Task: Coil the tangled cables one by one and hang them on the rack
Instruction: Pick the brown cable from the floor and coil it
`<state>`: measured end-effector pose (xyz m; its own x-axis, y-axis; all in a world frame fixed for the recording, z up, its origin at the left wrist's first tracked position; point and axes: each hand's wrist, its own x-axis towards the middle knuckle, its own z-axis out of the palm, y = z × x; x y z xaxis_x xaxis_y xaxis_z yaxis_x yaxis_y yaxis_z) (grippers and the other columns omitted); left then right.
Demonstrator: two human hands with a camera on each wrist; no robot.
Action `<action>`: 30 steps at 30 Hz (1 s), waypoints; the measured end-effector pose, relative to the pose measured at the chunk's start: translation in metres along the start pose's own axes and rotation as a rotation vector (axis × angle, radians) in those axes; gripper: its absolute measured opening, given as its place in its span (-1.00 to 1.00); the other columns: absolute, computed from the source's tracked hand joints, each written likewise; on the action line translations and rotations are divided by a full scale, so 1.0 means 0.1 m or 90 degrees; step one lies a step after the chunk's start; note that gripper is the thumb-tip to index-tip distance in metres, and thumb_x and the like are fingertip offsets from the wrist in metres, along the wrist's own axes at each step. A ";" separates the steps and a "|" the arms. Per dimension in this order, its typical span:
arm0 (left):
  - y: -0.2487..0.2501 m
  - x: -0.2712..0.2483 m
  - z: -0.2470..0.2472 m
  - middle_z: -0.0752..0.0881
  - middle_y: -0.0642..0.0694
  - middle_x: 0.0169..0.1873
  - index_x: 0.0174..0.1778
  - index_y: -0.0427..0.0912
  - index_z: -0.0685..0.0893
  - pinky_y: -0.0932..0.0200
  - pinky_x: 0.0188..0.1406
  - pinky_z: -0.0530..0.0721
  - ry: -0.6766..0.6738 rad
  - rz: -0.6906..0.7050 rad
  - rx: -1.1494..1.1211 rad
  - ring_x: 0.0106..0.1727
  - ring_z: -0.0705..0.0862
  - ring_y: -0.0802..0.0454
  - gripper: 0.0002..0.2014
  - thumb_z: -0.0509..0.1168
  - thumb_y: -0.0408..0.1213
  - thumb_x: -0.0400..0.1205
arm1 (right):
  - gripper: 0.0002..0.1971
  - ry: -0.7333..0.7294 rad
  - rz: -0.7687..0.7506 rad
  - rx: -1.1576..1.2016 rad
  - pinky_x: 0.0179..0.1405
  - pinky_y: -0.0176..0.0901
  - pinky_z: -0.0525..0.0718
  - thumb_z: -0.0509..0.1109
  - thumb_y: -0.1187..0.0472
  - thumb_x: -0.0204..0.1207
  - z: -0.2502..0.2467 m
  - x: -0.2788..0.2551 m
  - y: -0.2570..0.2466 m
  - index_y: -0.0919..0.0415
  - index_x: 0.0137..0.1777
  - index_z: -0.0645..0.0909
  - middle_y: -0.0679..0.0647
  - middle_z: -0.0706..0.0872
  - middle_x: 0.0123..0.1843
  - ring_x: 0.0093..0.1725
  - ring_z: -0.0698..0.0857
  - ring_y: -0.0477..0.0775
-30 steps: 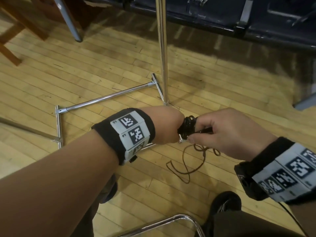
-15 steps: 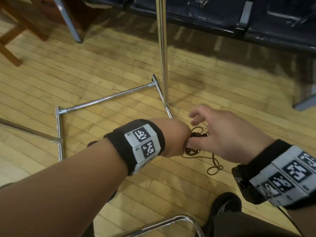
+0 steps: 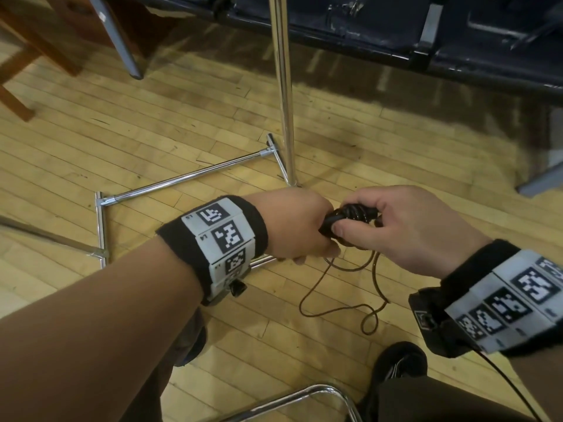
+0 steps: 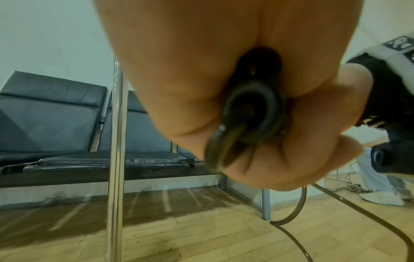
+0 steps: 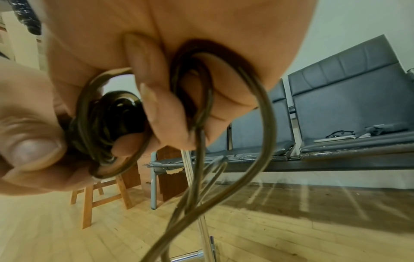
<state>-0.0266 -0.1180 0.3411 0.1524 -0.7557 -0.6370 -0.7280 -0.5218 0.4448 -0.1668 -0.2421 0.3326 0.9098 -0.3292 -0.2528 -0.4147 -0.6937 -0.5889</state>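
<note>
A thin dark cable is wound into a small tight coil point(image 3: 350, 216) held between both hands above the wooden floor. My left hand point(image 3: 300, 226) grips the coil point(image 4: 253, 113) from the left. My right hand point(image 3: 393, 226) pinches the coil with thumb and fingers from the right, with loose strands point(image 5: 201, 99) running through its fingers. The free tail point(image 3: 344, 300) hangs down and loops on the floor below the hands. The chrome rack pole point(image 3: 283, 86) rises just behind the hands, its base bars point(image 3: 189, 175) lying on the floor.
A row of dark padded seats point(image 3: 396, 32) runs along the back. Wooden furniture legs point(image 3: 18, 95) stand at the far left. A chrome tube point(image 3: 304, 394) curves near the bottom edge beside my black shoe point(image 3: 399, 360). Another person's legs point(image 4: 380, 186) and loose cables show at the right.
My right hand, which had lifted off with fingers spread half a second ago, has come back onto the coil and pinches it. The hanging tail has swung and now trails lower.
</note>
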 end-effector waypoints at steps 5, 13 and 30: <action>-0.02 -0.04 0.01 0.85 -0.13 -0.19 0.12 -0.15 0.74 0.03 0.00 0.82 -0.026 -0.015 -0.005 -0.25 0.79 -0.03 -0.65 0.24 0.07 0.82 | -0.70 0.007 0.002 0.004 -0.35 -0.23 0.63 0.29 -0.36 0.44 0.01 0.01 -0.02 -0.26 -0.04 0.73 -0.20 0.76 -0.26 -0.14 0.67 -0.25; -0.06 0.07 0.07 0.67 -0.02 -0.12 0.32 -0.06 0.61 0.25 -0.23 0.53 0.061 -0.046 0.103 -0.21 0.62 0.10 -0.75 0.17 -0.02 0.87 | -0.56 -0.065 0.057 -0.099 -0.21 -0.21 0.66 0.28 -0.51 0.39 0.04 0.02 0.01 -0.39 0.20 0.50 -0.20 0.75 -0.13 -0.15 0.69 -0.23; 0.00 0.13 0.39 0.52 0.12 -0.25 0.36 -0.06 0.66 0.30 -0.12 0.44 -0.031 0.001 0.205 -0.18 0.57 0.13 -0.75 0.20 -0.09 0.86 | -0.92 -0.006 -0.026 0.086 -0.32 -0.43 0.67 0.43 -0.08 0.52 -0.08 -0.07 0.03 -0.15 -0.13 0.72 -0.24 0.76 -0.23 -0.33 0.71 -0.22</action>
<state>-0.0510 -0.1127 0.3078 0.1242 -0.7322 -0.6697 -0.9035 -0.3624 0.2287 -0.1752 -0.2471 0.3385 0.9261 -0.2964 -0.2334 -0.3719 -0.6131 -0.6970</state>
